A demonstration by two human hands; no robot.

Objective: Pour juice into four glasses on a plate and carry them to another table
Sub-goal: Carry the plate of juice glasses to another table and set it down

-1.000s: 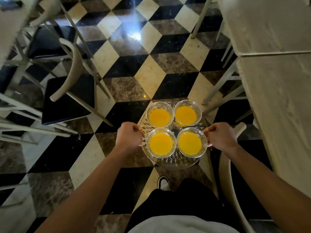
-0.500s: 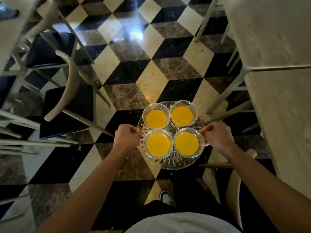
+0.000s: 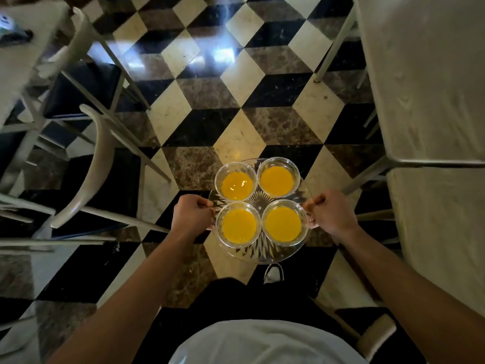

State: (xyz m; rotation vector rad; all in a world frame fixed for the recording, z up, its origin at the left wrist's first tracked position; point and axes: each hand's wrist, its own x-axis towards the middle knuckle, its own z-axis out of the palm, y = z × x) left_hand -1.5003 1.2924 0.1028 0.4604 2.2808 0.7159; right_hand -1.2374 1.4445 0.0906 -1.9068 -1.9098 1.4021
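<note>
A clear cut-glass plate (image 3: pixel 258 254) is held level above the checkered floor, in front of my waist. On it stand several clear glasses of orange juice, among them one at the far left (image 3: pixel 236 185), one at the far right (image 3: pixel 277 179) and one at the near right (image 3: pixel 283 224). My left hand (image 3: pixel 193 215) grips the plate's left rim. My right hand (image 3: pixel 331 213) grips its right rim. Both thumbs lie on top of the rim.
Pale tables (image 3: pixel 430 101) run along the right side. Chairs with pale frames and dark seats (image 3: pixel 86 164) crowd the left, beside another table (image 3: pixel 23 61). A chair back (image 3: pixel 378 334) sits at the near right. An aisle of checkered floor (image 3: pixel 236 101) runs between them.
I have walked forward along the aisle: floor tiles, chairs and tables have slid toward me. The plate stays level in both hands with the glasses in place.
</note>
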